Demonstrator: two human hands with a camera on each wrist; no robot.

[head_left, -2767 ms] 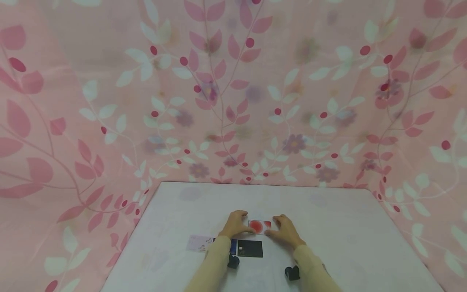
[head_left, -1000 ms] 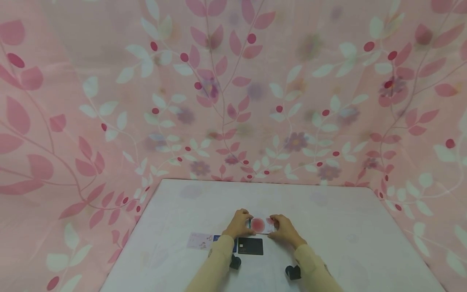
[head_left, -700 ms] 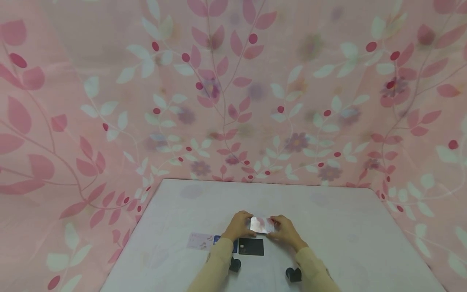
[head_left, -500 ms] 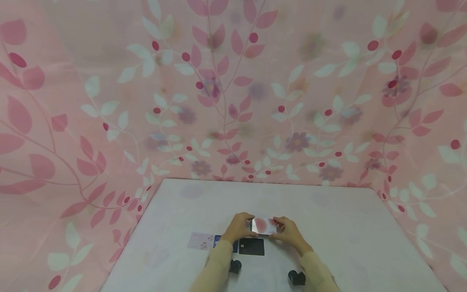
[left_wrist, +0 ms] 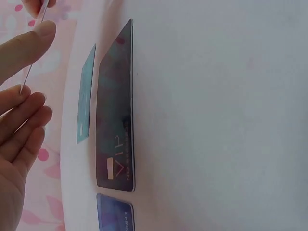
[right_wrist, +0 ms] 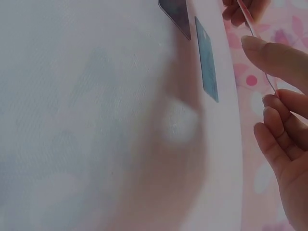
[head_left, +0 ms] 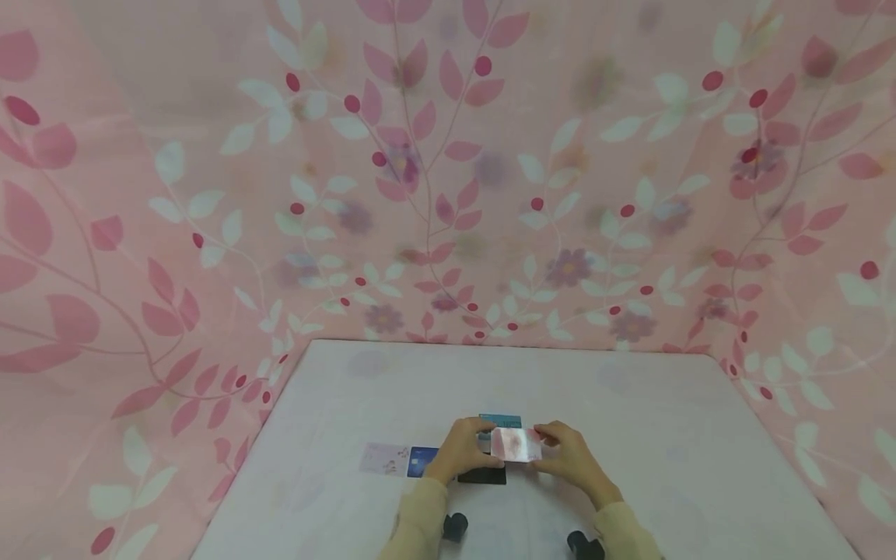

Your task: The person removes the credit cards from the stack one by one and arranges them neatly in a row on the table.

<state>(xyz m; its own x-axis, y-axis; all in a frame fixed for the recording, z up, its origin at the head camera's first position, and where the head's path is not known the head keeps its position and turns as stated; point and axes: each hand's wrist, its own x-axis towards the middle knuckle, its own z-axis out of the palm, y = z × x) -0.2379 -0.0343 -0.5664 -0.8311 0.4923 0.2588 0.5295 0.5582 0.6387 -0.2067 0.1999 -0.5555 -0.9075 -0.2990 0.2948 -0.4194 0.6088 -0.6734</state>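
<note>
Above the table, a glossy white-and-red card [head_left: 516, 445] is held level between both hands, with light glaring off its face. My left hand [head_left: 460, 453] pinches its left end and my right hand [head_left: 570, 460] its right end, thumbs on the near side. In both wrist views the card shows almost edge-on, raised off the cloth. A teal card [head_left: 500, 421] lies just behind it. Nearer lies a black card [head_left: 483, 475] marked VIP, partly covered by the left hand. A blue card [head_left: 421, 462] and a pale lilac card [head_left: 384, 459] lie to its left.
A white cloth covers the table [head_left: 672, 435]. Dark wrist-camera mounts [head_left: 455, 527] hang by the sleeves. A pink floral curtain [head_left: 448, 194] surrounds the back and sides.
Both hands took hold of the white-and-red card, lifted it and brought it nearer and slightly right. The teal card behind it has come into view. The other cards stayed put.
</note>
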